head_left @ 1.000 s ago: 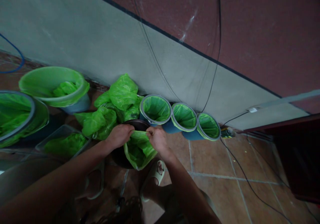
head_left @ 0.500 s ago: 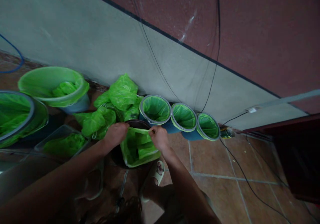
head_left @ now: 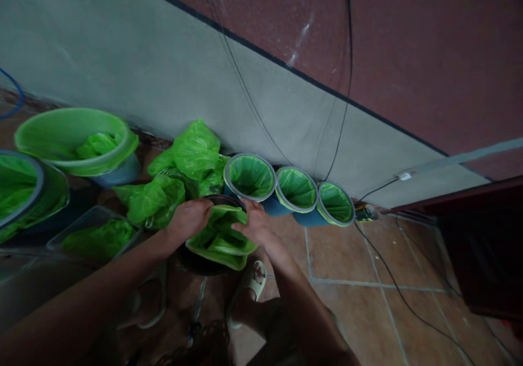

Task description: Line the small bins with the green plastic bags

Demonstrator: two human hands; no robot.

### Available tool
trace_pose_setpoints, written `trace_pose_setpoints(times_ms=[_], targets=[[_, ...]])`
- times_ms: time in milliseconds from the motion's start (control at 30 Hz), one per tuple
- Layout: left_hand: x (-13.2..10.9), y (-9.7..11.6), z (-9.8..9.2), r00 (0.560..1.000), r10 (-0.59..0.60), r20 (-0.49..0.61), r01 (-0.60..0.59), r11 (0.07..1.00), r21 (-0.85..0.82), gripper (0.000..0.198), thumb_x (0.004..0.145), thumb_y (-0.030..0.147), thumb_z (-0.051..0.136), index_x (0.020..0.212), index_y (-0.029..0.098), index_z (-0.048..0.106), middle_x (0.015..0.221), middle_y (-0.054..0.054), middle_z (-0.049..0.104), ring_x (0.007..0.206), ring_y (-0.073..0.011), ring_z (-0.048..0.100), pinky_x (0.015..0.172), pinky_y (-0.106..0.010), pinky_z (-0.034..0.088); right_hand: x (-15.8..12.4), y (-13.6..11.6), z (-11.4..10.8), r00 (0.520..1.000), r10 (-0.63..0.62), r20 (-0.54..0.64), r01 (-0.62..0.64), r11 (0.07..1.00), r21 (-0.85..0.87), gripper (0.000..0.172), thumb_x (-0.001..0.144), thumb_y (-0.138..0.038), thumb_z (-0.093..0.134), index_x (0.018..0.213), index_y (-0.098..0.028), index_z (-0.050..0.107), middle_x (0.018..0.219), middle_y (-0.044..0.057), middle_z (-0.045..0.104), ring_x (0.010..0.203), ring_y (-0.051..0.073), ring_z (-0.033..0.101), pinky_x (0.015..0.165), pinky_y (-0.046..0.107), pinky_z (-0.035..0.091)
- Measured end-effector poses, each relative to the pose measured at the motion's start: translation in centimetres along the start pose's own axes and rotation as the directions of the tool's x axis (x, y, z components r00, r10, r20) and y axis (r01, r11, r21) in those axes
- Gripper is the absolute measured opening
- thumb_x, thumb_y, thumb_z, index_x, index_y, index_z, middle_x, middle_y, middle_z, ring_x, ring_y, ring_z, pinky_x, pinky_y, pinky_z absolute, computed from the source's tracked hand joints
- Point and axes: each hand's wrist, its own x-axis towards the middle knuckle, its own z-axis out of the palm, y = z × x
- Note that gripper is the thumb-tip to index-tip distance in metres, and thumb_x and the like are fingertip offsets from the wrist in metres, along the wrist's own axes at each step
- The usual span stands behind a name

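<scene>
A thin green plastic bag (head_left: 218, 243) hangs open over a dark round bin (head_left: 200, 262) on the floor in front of me. My left hand (head_left: 188, 219) grips the bag's far left rim. My right hand (head_left: 254, 225) is closed on the bag's right rim and presses down into its mouth. The bin's dark rim (head_left: 223, 198) shows just beyond my fingers.
Three small blue bins lined with green bags (head_left: 250, 176) (head_left: 297, 188) (head_left: 335, 203) stand along the grey wall. Loose green bags (head_left: 192, 156) lie in a heap. Larger lined buckets (head_left: 75, 137) (head_left: 24, 191) and a clear tray (head_left: 96, 235) are at left. Cables (head_left: 392, 284) cross the tiled floor. My sandalled foot (head_left: 249, 284) is below.
The bag's mouth has been spread wider and pulled lower around the dark bin. My right hand moved left and down into the opening. The view shifted slightly left.
</scene>
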Motion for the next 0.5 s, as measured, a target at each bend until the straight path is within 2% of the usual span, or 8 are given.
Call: trace_pose_setpoints(times_ms=[67,167,267,367,500], targets=[[-0.2,0.6,0.3,0.998,0.059,-0.007,-0.059,0.998,-0.005,0.030,0.099,0.023,0.042,0.101,0.018,0.072,0.104,-0.009,0.077,0.097,-0.0223,0.072,0.084,-0.031,0.052,0.2,-1.2,0.2,0.998,-0.050,-0.041,0.049,0.999,-0.023,0.070,0.086,-0.036,0.074,0.149,-0.017,0.050,0.146,0.012,0.058,0.134,0.027,0.051,0.110,0.038,0.041],[-0.3,0.8,0.7,0.994,0.112,-0.010,-0.112,0.994,0.011,0.030,0.100,0.022,0.042,0.097,0.017,0.071,0.098,-0.010,0.076,0.093,-0.0223,0.072,0.081,-0.031,0.051,0.3,-2.1,0.2,0.997,-0.080,-0.005,0.079,0.989,-0.124,0.031,0.099,-0.027,0.054,0.125,-0.020,0.070,0.125,0.010,0.071,0.120,0.025,0.061,0.105,0.035,0.042],[-0.4,0.7,0.8,0.995,0.095,0.005,-0.095,0.994,0.046,0.030,0.100,0.021,0.041,0.093,0.016,0.070,0.096,-0.012,0.075,0.091,-0.0229,0.072,0.079,-0.031,0.052,0.2,-2.0,0.2,0.998,-0.040,0.054,0.050,0.976,-0.212,0.035,0.104,-0.024,0.040,0.103,-0.020,0.075,0.106,0.010,0.077,0.101,0.023,0.069,0.090,0.031,0.047],[-0.4,0.5,0.5,0.998,0.046,0.047,-0.050,0.994,0.093,0.031,0.099,0.018,0.040,0.094,0.015,0.071,0.096,-0.013,0.076,0.092,-0.0248,0.073,0.077,-0.032,0.053,0.2,-1.6,0.1,0.998,-0.005,0.068,0.021,0.970,-0.241,0.037,0.104,-0.026,0.038,0.104,-0.021,0.075,0.103,0.009,0.078,0.096,0.023,0.071,0.080,0.029,0.047],[-0.5,0.5,-0.1,0.995,-0.024,0.093,0.012,0.992,0.123,0.033,0.096,0.013,0.040,0.098,0.011,0.072,0.098,-0.016,0.076,0.095,-0.0283,0.074,0.077,-0.034,0.055,0.1,-1.3,-1.0,0.993,0.074,0.090,-0.050,0.969,-0.241,0.036,0.103,-0.027,0.041,0.107,-0.022,0.076,0.104,0.010,0.078,0.098,0.022,0.072,0.078,0.026,0.047]])
